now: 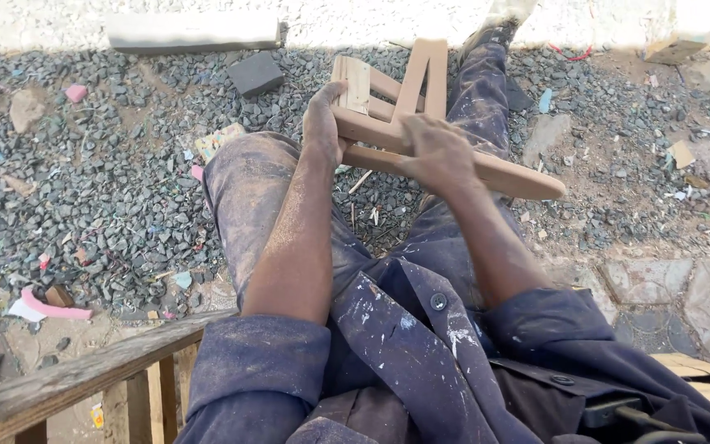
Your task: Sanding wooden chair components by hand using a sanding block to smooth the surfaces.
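Note:
A small unfinished wooden frame [421, 123], built of pale legs and cross rails, lies across my knees above the gravel. My left hand [323, 123] grips its left end, fingers wrapped over a rail beside a short upright piece. My right hand [439, 152] presses flat on the long curved leg that runs out to the right; the hand looks blurred. Both forearms are dusted with sawdust. I sit in dark blue, paint-spattered work clothes [404, 329], with my right leg stretched forward.
Grey gravel [117, 181] strewn with scraps covers the ground. A dark block [255, 74] and a long pale slab [195, 31] lie at the top. A weathered wooden rail [67, 382] crosses the lower left. Paving stones [667, 284] lie at the right.

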